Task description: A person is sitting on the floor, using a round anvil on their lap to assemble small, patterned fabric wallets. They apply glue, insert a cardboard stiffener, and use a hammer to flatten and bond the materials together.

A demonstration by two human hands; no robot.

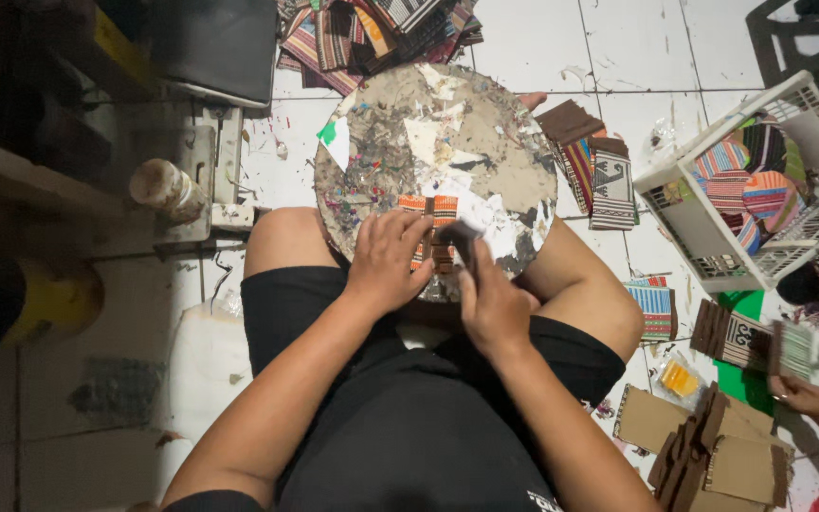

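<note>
While pressed flat on the round board (pixel 400 133), an orange-striped cloth piece (pixel 431 210) under the left hand (pixel 386 261), right hand (pixel 490 303) clamped on its dark edge.

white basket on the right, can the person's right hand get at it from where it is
Probably yes. The white basket stands open-topped on the floor beyond the right knee, with only low stacks of woven fabric pieces between. The right hand is now at the round board, so it would take a sideways stretch.
</note>
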